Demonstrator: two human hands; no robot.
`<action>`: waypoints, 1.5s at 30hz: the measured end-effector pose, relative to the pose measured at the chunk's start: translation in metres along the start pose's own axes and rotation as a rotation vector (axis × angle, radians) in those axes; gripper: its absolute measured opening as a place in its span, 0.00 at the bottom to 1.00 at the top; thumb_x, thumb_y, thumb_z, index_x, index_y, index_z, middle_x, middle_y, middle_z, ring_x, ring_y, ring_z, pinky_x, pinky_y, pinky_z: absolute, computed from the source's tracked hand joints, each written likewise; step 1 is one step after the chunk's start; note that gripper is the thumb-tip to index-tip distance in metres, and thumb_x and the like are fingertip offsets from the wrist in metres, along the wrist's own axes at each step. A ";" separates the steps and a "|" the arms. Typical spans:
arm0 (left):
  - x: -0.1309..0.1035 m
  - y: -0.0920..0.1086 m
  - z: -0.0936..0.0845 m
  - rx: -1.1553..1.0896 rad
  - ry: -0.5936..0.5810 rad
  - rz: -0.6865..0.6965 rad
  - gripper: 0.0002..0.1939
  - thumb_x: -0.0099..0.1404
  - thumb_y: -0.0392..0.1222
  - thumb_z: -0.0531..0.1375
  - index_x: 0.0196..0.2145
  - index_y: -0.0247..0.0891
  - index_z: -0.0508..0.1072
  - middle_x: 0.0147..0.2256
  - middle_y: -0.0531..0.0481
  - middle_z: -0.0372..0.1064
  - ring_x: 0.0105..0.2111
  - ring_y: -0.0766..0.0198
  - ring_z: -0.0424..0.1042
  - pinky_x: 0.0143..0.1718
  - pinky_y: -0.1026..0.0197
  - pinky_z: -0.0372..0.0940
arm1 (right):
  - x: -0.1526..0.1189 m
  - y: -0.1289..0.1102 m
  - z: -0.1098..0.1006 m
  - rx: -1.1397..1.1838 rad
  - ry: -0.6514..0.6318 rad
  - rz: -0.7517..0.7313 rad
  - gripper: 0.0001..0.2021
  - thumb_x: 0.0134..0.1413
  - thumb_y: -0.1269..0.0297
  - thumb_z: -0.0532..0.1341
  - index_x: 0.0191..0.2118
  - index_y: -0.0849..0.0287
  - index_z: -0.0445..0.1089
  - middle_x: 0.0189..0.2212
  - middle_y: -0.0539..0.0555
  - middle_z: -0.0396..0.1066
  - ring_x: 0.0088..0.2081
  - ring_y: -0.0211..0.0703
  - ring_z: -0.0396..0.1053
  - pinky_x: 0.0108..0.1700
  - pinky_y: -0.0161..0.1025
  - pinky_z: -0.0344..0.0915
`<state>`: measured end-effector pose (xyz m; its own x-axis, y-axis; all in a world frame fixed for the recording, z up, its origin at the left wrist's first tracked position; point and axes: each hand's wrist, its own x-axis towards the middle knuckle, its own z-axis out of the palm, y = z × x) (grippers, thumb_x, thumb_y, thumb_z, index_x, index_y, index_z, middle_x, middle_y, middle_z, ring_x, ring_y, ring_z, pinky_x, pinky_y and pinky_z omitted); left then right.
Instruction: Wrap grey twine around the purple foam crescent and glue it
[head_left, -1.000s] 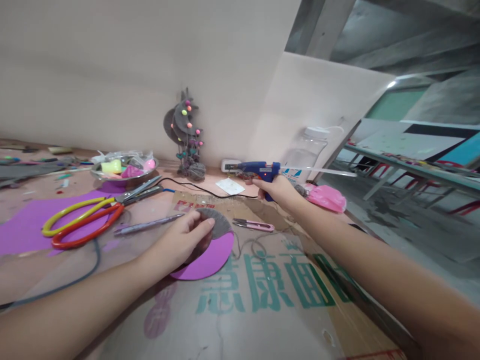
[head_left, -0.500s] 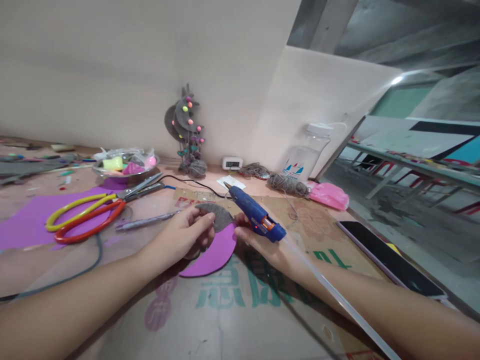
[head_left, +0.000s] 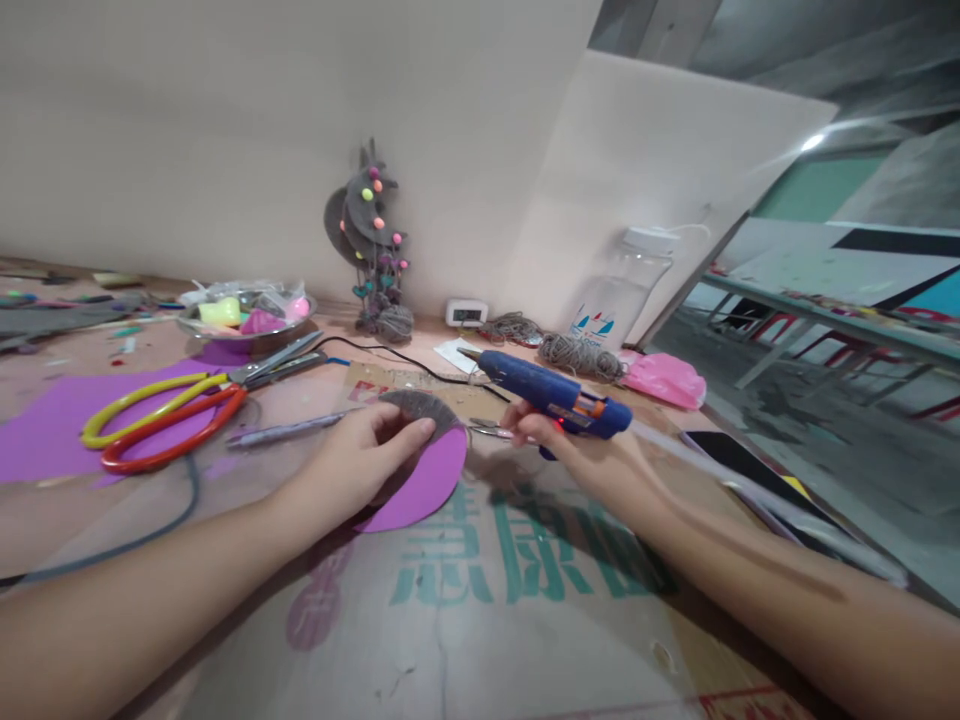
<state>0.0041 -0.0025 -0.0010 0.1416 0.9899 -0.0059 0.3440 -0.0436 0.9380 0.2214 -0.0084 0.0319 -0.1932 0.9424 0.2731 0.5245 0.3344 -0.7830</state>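
Note:
My left hand [head_left: 356,455] pinches a purple crescent-shaped piece [head_left: 435,470], thumb on top. Grey yarn [head_left: 420,404] covers its upper part. My right hand [head_left: 559,440] is wrapped round a blue hot glue gun [head_left: 536,382], held above the cardboard with its nozzle toward the upper left, apart from the piece. A long clear glue stick [head_left: 720,462] trails from the gun's back, blurred. A small metal tool [head_left: 491,430], partly hidden, lies between my hands.
Large scissors [head_left: 225,385] and a pen [head_left: 289,428] lie left, near a purple sheet [head_left: 45,415]. Behind are a metal bowl [head_left: 247,330], a decorated grey moon ornament [head_left: 367,230], yarn [head_left: 577,355], a white digital clock [head_left: 466,313] and a bottle [head_left: 619,290]. A phone [head_left: 757,485] lies right.
My right hand has moved the glue gun to the right, away from the purple piece, and turned it flatter. My left hand keeps its hold on the piece.

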 end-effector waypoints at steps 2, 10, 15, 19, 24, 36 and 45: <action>0.001 0.000 0.000 0.036 0.060 0.036 0.16 0.58 0.54 0.56 0.26 0.37 0.67 0.19 0.57 0.59 0.17 0.70 0.58 0.15 0.68 0.49 | 0.002 0.010 -0.006 -0.044 0.019 0.035 0.16 0.54 0.50 0.55 0.31 0.58 0.69 0.27 0.53 0.71 0.30 0.44 0.69 0.35 0.42 0.67; 0.003 -0.001 -0.003 0.049 0.164 0.119 0.16 0.59 0.51 0.55 0.22 0.37 0.63 0.21 0.57 0.57 0.22 0.68 0.58 0.22 0.65 0.52 | -0.008 0.016 -0.001 -0.083 -0.052 0.020 0.14 0.51 0.51 0.58 0.30 0.57 0.70 0.27 0.53 0.73 0.30 0.45 0.70 0.31 0.40 0.67; 0.005 -0.004 -0.003 0.039 0.165 0.108 0.17 0.58 0.53 0.55 0.23 0.37 0.64 0.21 0.56 0.58 0.23 0.66 0.58 0.23 0.64 0.52 | -0.009 0.007 -0.001 -0.104 -0.087 -0.046 0.13 0.51 0.54 0.58 0.24 0.57 0.67 0.20 0.50 0.68 0.23 0.41 0.66 0.24 0.37 0.64; 0.005 -0.005 -0.003 0.005 0.143 0.101 0.16 0.59 0.53 0.55 0.24 0.37 0.64 0.21 0.57 0.58 0.22 0.68 0.58 0.22 0.65 0.52 | -0.008 0.010 0.000 -0.101 -0.049 -0.033 0.14 0.51 0.52 0.59 0.24 0.57 0.66 0.19 0.51 0.67 0.22 0.41 0.66 0.23 0.37 0.63; 0.002 0.002 -0.003 0.025 0.130 0.064 0.15 0.60 0.51 0.54 0.24 0.38 0.63 0.20 0.57 0.57 0.19 0.69 0.57 0.18 0.65 0.49 | -0.007 0.012 0.002 -0.104 -0.084 -0.007 0.14 0.51 0.53 0.58 0.24 0.57 0.67 0.20 0.51 0.68 0.23 0.41 0.66 0.24 0.37 0.64; 0.002 0.001 -0.003 0.002 0.120 0.036 0.16 0.60 0.52 0.54 0.24 0.37 0.63 0.19 0.58 0.57 0.18 0.70 0.56 0.17 0.66 0.49 | -0.006 0.010 0.003 -0.117 -0.096 -0.038 0.13 0.50 0.54 0.59 0.24 0.58 0.65 0.18 0.50 0.65 0.21 0.39 0.63 0.23 0.36 0.61; 0.002 -0.001 -0.003 0.005 0.106 0.045 0.16 0.61 0.52 0.54 0.25 0.37 0.63 0.19 0.58 0.55 0.17 0.72 0.55 0.15 0.67 0.47 | -0.005 0.007 0.002 -0.161 -0.102 -0.035 0.14 0.51 0.54 0.58 0.24 0.59 0.66 0.19 0.50 0.67 0.22 0.39 0.64 0.24 0.36 0.63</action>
<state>0.0009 0.0003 -0.0008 0.0586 0.9956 0.0734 0.3440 -0.0892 0.9347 0.2239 -0.0106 0.0239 -0.2924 0.9271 0.2344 0.6399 0.3718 -0.6725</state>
